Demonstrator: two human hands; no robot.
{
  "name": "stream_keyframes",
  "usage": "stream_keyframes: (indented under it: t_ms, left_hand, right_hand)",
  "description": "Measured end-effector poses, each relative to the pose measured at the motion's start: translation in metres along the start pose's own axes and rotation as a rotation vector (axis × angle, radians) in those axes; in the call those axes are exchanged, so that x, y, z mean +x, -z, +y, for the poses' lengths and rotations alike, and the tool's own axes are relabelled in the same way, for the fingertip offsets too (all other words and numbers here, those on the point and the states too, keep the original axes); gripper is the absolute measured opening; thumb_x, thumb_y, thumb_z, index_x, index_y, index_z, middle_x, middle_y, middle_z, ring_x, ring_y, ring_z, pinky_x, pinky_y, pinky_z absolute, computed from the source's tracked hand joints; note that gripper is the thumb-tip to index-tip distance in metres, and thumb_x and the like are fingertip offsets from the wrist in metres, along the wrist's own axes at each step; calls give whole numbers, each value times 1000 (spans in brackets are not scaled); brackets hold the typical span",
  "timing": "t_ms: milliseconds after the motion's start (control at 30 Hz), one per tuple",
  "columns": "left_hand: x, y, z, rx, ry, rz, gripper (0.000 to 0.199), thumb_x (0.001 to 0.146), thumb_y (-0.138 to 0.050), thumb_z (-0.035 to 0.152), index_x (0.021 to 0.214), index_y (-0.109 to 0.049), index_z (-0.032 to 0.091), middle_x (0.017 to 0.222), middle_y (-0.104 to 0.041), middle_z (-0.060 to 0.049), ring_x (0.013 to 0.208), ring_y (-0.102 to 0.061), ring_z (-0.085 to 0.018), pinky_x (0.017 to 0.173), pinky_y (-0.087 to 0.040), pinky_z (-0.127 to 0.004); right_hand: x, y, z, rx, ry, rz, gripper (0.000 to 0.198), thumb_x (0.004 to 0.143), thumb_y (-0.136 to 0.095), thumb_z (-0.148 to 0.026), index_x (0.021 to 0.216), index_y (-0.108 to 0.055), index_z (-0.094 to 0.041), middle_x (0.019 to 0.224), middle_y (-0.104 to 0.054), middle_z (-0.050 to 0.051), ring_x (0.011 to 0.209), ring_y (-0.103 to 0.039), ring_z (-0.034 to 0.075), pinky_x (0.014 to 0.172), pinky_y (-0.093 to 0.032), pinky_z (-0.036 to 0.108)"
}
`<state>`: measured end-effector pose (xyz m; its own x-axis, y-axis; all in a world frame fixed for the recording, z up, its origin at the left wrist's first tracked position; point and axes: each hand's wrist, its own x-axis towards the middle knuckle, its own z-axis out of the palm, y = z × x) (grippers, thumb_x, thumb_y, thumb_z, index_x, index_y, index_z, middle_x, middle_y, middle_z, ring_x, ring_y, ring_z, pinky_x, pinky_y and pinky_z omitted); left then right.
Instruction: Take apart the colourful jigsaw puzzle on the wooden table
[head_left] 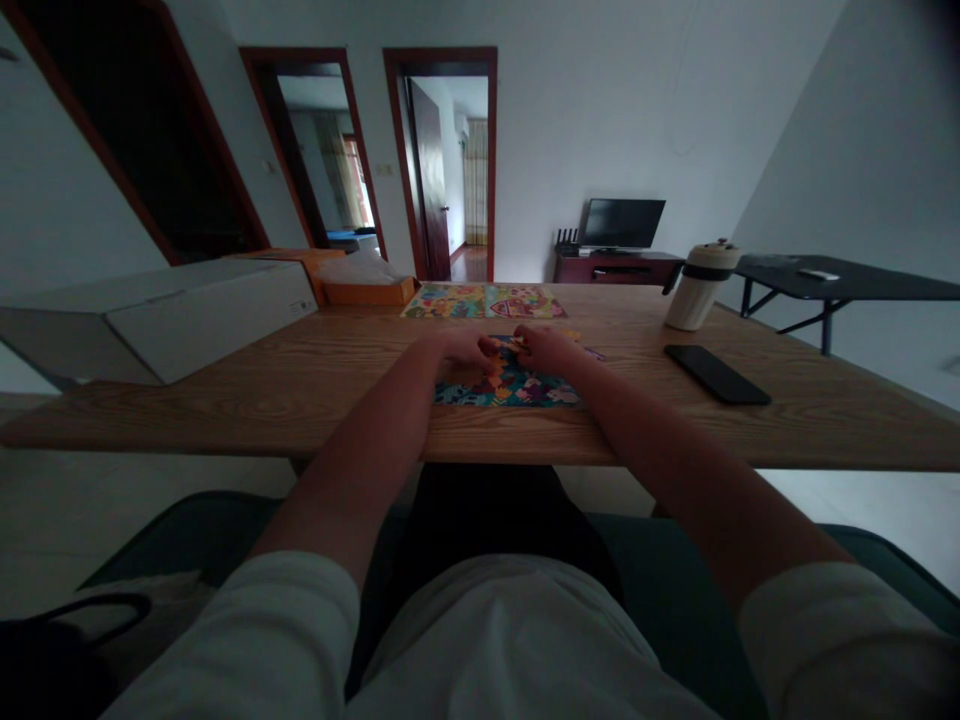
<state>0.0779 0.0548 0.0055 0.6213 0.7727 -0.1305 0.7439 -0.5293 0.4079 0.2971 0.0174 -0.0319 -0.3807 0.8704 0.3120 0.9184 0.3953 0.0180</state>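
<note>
A colourful printed sheet [525, 392], dark blue-green with flowers and orange shapes, lies on the wooden table in front of me. Over its left part is my left hand [466, 350], fingers curled and close to an orange patch. My right hand [546, 350] bends over the sheet's upper right, fingertips pinched together at a small orange bit. Whether either hand holds a loose piece is too small and dim to see. My hands and forearms hide part of the sheet. Just beyond lie two brightly coloured picture sheets [484, 301], side by side.
On the left of the table [360, 385] stand a long white box [210, 310] and an open orange box [367, 292]. To the right are a black phone [716, 375] and a cream bottle [701, 288] with a dark band. Farther back is a black folding table [870, 280].
</note>
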Motion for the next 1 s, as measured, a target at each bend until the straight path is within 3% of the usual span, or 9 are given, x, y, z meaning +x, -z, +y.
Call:
stream_keyframes:
  t_ms: [167,367,533,700,867,1000]
  left_hand:
    - [0,-4,5,65,35,34,45,70,-76,34,113,-78,20,114,-78,-5,101,-68,-23,87,-47,-26]
    - [-6,-5,14,146,42,60,40,76,-71,30,114,-78,23,107,-79,-2,94,-69,-20,81,-47,-24]
    - [-3,-2,11,145,3,61,36,84,-62,32,115,-78,21,111,-78,-3,96,-68,-19,83,-46,-23]
    - [0,-4,10,155,17,144,33,84,-57,27,108,-79,19,101,-78,-5,90,-68,-22,82,-47,-29]
    - [7,-10,6,84,4,256,21,79,-66,19,96,-78,18,93,-76,-8,88,-67,-24,81,-45,-31]
    - [15,-17,2,58,-20,303,18,81,-67,20,96,-76,16,93,-75,-9,88,-67,-24,81,-46,-32]
  right_hand:
    - [1,-1,1,-7,-37,57,49,94,-57,-28,142,-54,-17,114,-75,17,100,-71,32,77,-49,35]
    - [-1,-1,6,-52,36,-26,35,95,-58,-38,122,-68,-18,114,-76,15,104,-70,32,83,-49,36]
    - [0,-2,7,-32,50,-44,36,94,-59,-36,125,-67,-19,116,-75,14,106,-70,32,83,-50,35]
    - [1,1,3,-5,-31,21,47,95,-59,-29,139,-55,-15,115,-75,18,106,-71,33,84,-51,37]
    - [1,4,6,45,-118,64,56,92,-58,-21,147,-48,-14,115,-74,21,100,-72,34,81,-53,39]
    - [-1,-1,18,115,-89,100,70,89,-61,-20,155,-41,-15,114,-74,19,101,-71,33,86,-53,40]
